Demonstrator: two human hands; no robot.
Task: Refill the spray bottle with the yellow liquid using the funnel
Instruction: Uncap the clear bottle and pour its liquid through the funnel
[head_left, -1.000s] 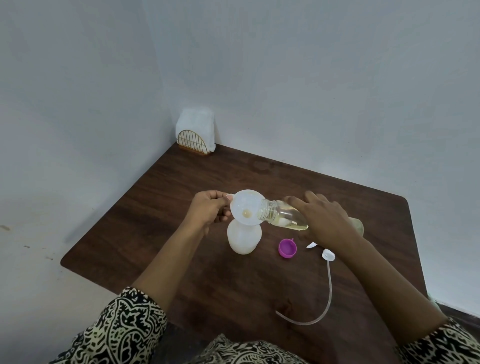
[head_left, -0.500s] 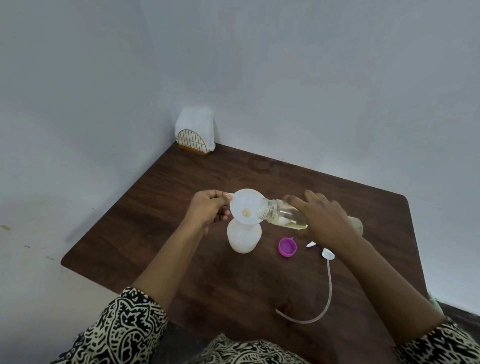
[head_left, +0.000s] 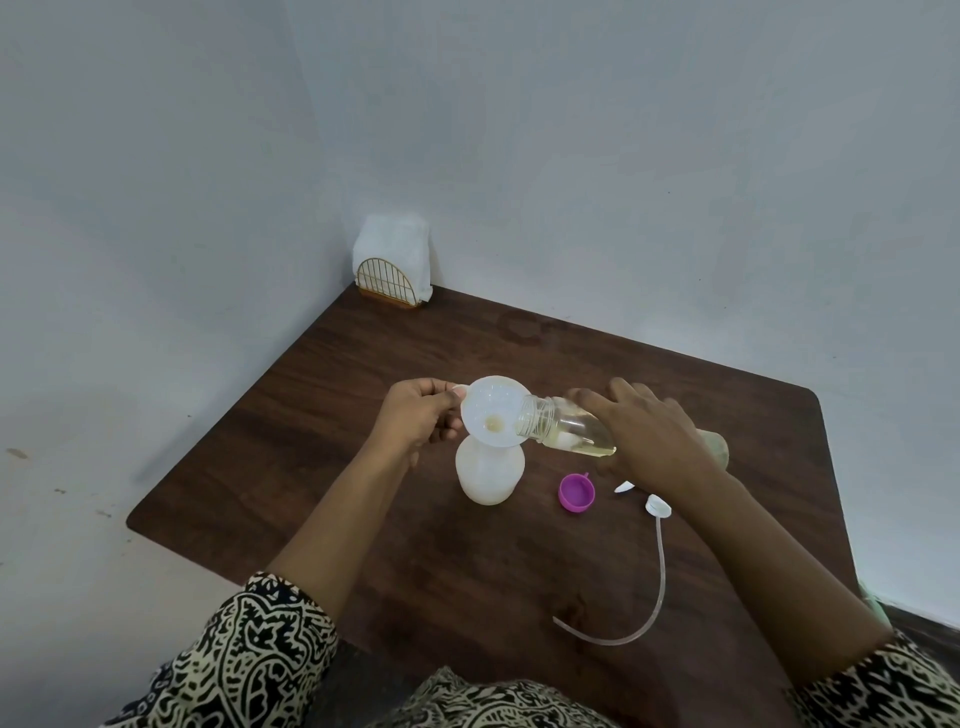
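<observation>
Hardly anything has shifted over the last second: the left hand (head_left: 421, 421) holds the same pinch on the funnel (head_left: 491, 402), the clear bottle (head_left: 558, 431) lies at about the same shallow tilt, and the small yellow pool (head_left: 492, 425) at the funnel's throat looks no larger. The funnel sits in the neck of the white spray bottle (head_left: 488, 475), which stands upright on the table (head_left: 332, 395). Thumb and fingers pinch the funnel's rim tab on the side away from the pour, probably to keep the light cone from tipping as liquid lands in it. From the spray bottle's other side, the right hand (head_left: 649, 441) grips the clear bottle round its body, mouth resting over the funnel's rim. Yellow liquid (head_left: 592, 446) lies along its lower side, a gentle angle that suits a slow pour the narrow stem can drain. Beside the spray bottle, under the pouring arm, sit the purple cap (head_left: 576, 492) and the spray head (head_left: 657, 505) with its dip tube, set clear of the work for refitting later.
</observation>
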